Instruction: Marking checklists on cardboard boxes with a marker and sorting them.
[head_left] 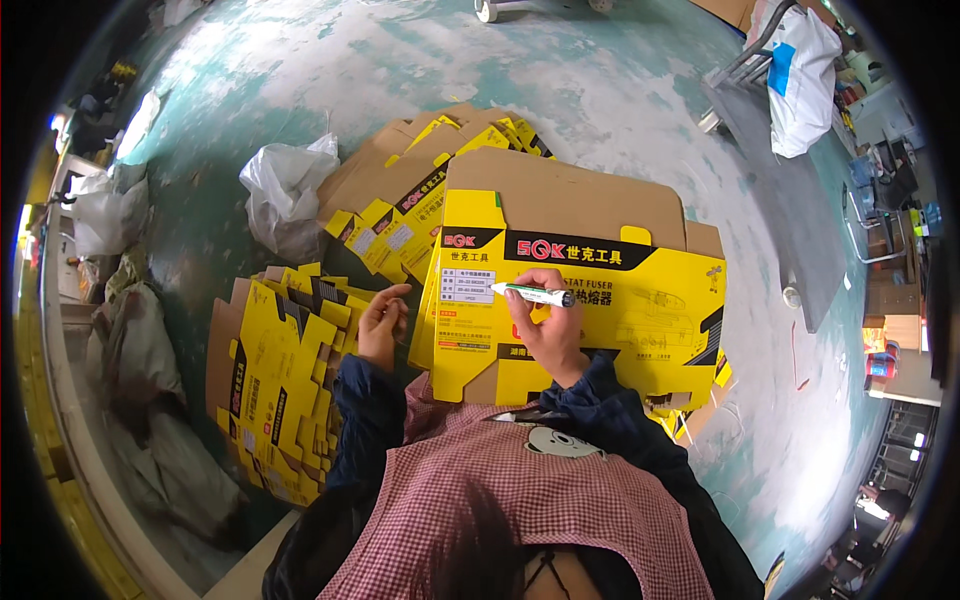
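My right hand (549, 328) grips a white marker pen (540, 296) with green trim and a dark end. The pen's tip points left, at a white printed label (468, 286) on a flattened yellow and brown carton (610, 300). Whether the tip touches the label I cannot tell. This carton lies on top of others in front of me. Just left of its edge is my left hand (384, 326), empty, with the index finger stretched out and the other fingers loosely bent.
Beyond the carton, more flattened cartons (400, 190) lie fanned out on the floor (400, 60). Another stack (280, 380) sits at my left. A white plastic bag (288, 190) rests nearby. A grey cart (775, 200) with a white sack (803, 80) stands at the right.
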